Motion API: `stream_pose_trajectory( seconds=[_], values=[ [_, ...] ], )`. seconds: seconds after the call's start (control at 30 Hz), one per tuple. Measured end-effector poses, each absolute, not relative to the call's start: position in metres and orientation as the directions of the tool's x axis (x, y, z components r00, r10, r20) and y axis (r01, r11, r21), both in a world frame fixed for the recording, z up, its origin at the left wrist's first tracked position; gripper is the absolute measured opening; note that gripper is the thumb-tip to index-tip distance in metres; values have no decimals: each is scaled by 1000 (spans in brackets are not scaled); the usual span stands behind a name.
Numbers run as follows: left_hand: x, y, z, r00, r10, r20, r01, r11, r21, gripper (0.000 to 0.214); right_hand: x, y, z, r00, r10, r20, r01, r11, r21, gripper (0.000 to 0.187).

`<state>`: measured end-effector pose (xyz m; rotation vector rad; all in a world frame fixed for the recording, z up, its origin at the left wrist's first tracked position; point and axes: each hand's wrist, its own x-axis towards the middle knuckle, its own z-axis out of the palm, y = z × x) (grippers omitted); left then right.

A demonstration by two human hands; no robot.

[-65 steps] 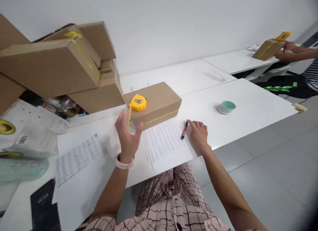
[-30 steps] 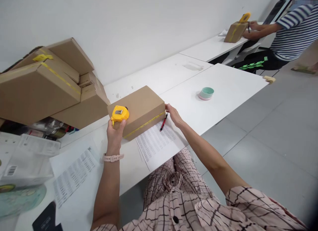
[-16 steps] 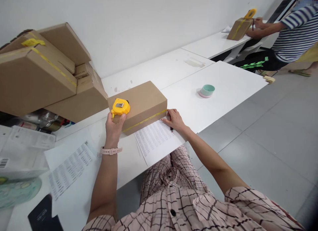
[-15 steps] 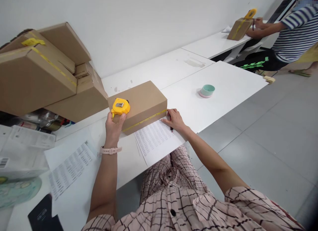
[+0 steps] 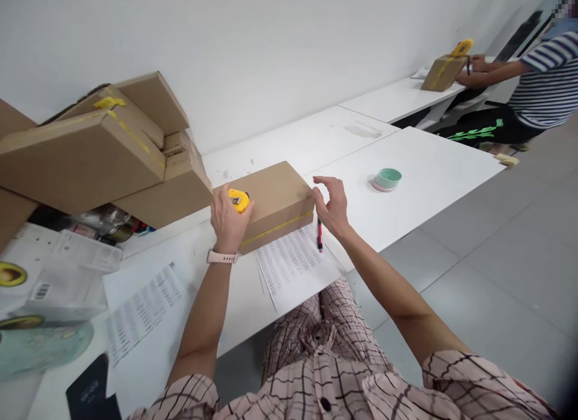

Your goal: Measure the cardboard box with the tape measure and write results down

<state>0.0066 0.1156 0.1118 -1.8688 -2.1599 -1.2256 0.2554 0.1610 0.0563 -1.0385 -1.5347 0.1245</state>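
A closed brown cardboard box (image 5: pixel 271 188) lies on the white table in front of me, with a yellow tape strip along its near side. My left hand (image 5: pixel 228 218) is closed around a yellow tape measure (image 5: pixel 239 200) on the box's left end. My right hand (image 5: pixel 332 206) hovers by the box's right end, thumb and fingers apart, holding nothing. Below it a red and black pen (image 5: pixel 320 236) lies on a printed sheet (image 5: pixel 289 257). The box's near edge overlaps that sheet's far part.
Stacked cardboard boxes (image 5: pixel 90 158) lean at the left. Another printed sheet (image 5: pixel 144 305) and a dark card (image 5: pixel 90 387) lie at the front left. A green bowl (image 5: pixel 387 179) stands to the right. At the far right, a person in a striped shirt (image 5: pixel 553 88) handles another box (image 5: pixel 445 73).
My right hand has lifted off the box's lower right corner, uncovering the pen. My left hand has come up over the tape measure, covering more of it. The view has shifted slightly.
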Motion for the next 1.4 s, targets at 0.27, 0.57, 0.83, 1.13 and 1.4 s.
stream_pose_trajectory(
  seconds=[0.27, 0.57, 0.83, 1.13, 1.4],
  values=[
    [-14, 105, 123, 4, 991, 134, -69, -133, 989, 62, 204, 156, 123, -288, 940, 183, 30, 200, -979, 33],
    [-25, 105, 135, 54, 995, 87, -114, -81, 990, 75, 167, 166, 154, -563, 797, -219, 32, -244, -969, 31],
    [-50, 109, 150, -33, 999, 40, -70, -42, 997, 68, 166, 192, 146, -510, 855, -98, -28, -131, -991, 37],
    [-148, 112, 143, -331, 942, -59, 7, 65, 998, 46, 253, 260, 113, 16, 993, -115, -51, -114, -992, 32],
    [-160, 119, 130, -287, 948, -140, 18, 151, 988, 44, 231, 246, 91, -39, 993, -111, 157, -103, -982, 19]
  ],
)
